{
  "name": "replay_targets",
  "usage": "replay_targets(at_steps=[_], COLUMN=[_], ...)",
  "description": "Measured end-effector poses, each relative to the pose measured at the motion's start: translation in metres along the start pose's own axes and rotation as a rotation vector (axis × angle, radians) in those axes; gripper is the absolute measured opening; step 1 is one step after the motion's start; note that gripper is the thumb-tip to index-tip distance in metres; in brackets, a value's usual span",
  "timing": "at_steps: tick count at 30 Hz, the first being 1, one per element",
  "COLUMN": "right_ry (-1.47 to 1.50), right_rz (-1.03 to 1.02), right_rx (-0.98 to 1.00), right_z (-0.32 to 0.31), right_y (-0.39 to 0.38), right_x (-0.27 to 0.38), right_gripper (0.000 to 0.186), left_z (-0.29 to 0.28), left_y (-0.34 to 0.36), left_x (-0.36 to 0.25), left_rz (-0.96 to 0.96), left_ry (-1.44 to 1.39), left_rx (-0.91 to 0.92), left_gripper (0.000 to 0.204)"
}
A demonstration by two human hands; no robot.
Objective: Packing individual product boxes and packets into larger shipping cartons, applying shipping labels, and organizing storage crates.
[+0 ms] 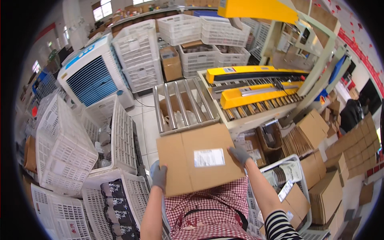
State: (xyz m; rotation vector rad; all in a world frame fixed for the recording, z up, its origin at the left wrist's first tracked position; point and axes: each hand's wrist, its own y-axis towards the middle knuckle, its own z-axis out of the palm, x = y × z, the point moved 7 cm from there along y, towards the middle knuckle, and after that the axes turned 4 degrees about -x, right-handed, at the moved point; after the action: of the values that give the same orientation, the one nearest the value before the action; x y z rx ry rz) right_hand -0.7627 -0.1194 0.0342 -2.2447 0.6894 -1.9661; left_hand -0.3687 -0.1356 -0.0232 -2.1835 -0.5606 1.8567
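Observation:
A brown cardboard box (180, 172) with a white label (209, 158) on its upper face is held level in front of my checked apron. My left hand (159, 177), in a grey glove, grips its left edge with the thumb on top. On the opposite edge my right hand (241, 155), gloved the same way, clasps the box near its far right corner. The fingers under the box are hidden. Just beyond the box lies a frame of metal rollers (184, 105), its near end close to the box's far edge.
A carton-sealing machine with yellow guides (260, 95) and a yellow overhead arm (258, 10) stands at the far right. White plastic crates (66, 140) crowd the left. An air cooler (94, 76) stands beyond them. Flattened cardboard (326, 194) and a filled white basket (302, 168) are at right.

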Motion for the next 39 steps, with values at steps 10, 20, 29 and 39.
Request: replay_targets(at_steps=[10, 20, 29, 39], right_ry=[-0.558, -0.414, -1.029, -0.089], right_rz=[-0.046, -0.274, -0.206, 0.344], right_rx=[-0.336, -0.296, -0.127, 0.228], right_z=[0.006, 0.016, 0.023, 0.205], right_y=[0.038, 0.047, 0.046, -0.026], right_x=[-0.019, -0.006, 0.035, 0.025], right_gripper=[0.061, 0.051, 0.051, 0.032], left_z=[0.017, 0.012, -0.02, -0.264], left_y=[0.047, 0.03, -0.004, -0.152], left_x=[0.04, 0.03, -0.037, 0.023], left_rz=[-0.075, -0.102, -0.008, -0.511], left_ry=[-0.09, -0.048, 0.516, 0.304], left_rx=[-0.051, -0.125, -0.309, -0.404], left_gripper=[0.058, 0.049, 0.061, 0.059])
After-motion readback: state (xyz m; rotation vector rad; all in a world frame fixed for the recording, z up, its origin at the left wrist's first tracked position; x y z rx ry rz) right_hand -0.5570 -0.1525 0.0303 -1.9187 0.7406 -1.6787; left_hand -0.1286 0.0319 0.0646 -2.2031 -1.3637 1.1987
